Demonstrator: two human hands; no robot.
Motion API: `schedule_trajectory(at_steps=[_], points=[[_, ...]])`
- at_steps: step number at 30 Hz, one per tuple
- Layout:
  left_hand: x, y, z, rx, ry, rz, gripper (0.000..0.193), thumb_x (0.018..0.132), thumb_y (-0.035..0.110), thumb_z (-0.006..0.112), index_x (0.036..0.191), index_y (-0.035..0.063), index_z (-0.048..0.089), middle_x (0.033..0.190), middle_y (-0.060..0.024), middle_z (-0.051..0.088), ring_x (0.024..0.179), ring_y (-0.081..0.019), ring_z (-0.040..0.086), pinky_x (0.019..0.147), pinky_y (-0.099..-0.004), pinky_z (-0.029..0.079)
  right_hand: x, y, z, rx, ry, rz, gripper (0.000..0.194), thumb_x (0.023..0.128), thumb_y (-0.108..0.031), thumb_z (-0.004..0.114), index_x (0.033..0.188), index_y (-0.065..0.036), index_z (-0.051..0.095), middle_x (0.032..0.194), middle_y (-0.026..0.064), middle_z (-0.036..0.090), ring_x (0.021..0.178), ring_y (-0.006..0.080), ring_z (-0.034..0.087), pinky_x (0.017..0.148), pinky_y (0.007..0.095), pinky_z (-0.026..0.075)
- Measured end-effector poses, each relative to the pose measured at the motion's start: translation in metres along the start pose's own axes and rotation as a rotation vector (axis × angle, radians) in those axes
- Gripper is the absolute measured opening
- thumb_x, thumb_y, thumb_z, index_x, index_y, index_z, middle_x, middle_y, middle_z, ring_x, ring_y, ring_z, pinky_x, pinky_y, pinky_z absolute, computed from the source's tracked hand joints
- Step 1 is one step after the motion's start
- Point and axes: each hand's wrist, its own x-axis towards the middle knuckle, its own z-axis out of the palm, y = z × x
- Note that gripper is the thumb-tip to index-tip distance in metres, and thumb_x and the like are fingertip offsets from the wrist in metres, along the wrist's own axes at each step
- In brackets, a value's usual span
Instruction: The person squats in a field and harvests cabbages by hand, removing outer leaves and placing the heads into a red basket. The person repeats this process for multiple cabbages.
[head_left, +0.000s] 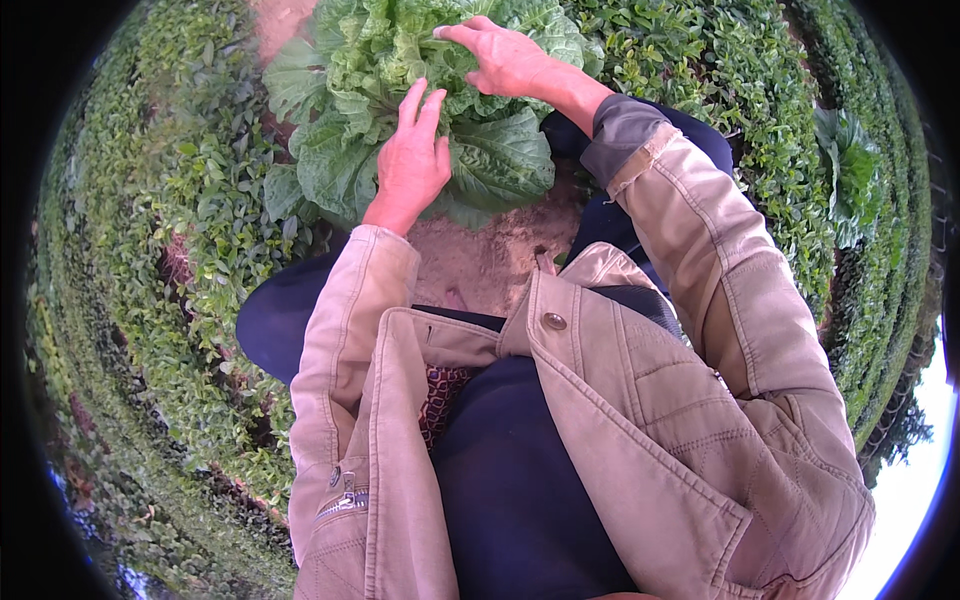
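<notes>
In front of me grows a large leafy green vegetable plant (356, 161) with crinkled inner leaves and broad outer leaves. My left hand (411, 169) is over its near side, index and middle fingers stretched toward the inner leaves and thumb apart. Over the far right side is my right hand (506, 58), its index finger pointing left across the crinkled leaves and its thumb lower. Neither hand visibly holds anything. Whether the fingertips touch the leaves or hover just above them is hard to tell.
Dense rows of low leafy bushes stand to the left (202, 195) and right (675, 60). Another broad-leaved plant (855, 176) grows among the right rows. Bare reddish soil (487, 255) lies between my bent knees. Wire mesh (896, 420) shows at the right edge.
</notes>
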Motion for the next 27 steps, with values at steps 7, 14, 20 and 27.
schedule_trajectory(at_steps=[7,14,20,27], points=[[0.008,-0.017,-0.003,0.150,-0.174,-0.155,0.031,0.099,0.038,0.071,0.110,0.0096,0.077,0.100,-0.0127,0.078,0.086,-0.0377,0.074,0.075,-0.0471,0.058,0.034,0.027,0.038,0.031,-0.287,-0.070,0.037,0.087,-0.016,0.075,0.124,-0.013,0.077,0.106,0.0158,0.077,0.100,0.0382,0.073,0.089,0.0462,0.059],[0.043,-0.045,0.026,0.267,-0.090,-0.231,0.037,0.085,0.042,0.083,0.105,0.0112,0.077,0.098,-0.0135,0.076,0.089,-0.0352,0.074,0.077,-0.0476,0.057,0.042,0.059,0.067,0.359,-0.373,0.129,0.040,0.089,-0.029,0.074,0.123,-0.008,0.077,0.092,0.0186,0.076,0.082,0.0268,0.072,0.081,0.0405,0.057],[0.060,-0.053,0.053,0.219,0.060,-0.152,0.046,0.078,0.037,0.089,0.117,0.0147,0.077,0.103,-0.0071,0.065,0.102,-0.0306,0.067,0.086,-0.0457,0.054,0.042,0.071,0.081,0.418,-0.373,0.231,0.038,0.091,-0.032,0.075,0.117,-0.004,0.078,0.086,0.0109,0.076,0.077,0.0204,0.069,0.076,0.0372,0.056],[0.065,-0.067,0.061,0.248,0.121,-0.065,0.030,0.086,0.037,0.083,0.106,0.0146,0.083,0.095,-0.0111,0.066,0.097,-0.0334,0.068,0.084,-0.0473,0.054,0.041,0.094,0.099,0.842,-0.492,0.267,0.037,0.087,-0.037,0.079,0.102,-0.004,0.078,0.072,0.0051,0.069,0.059,0.0145,0.059,0.054,0.0361,0.049]])
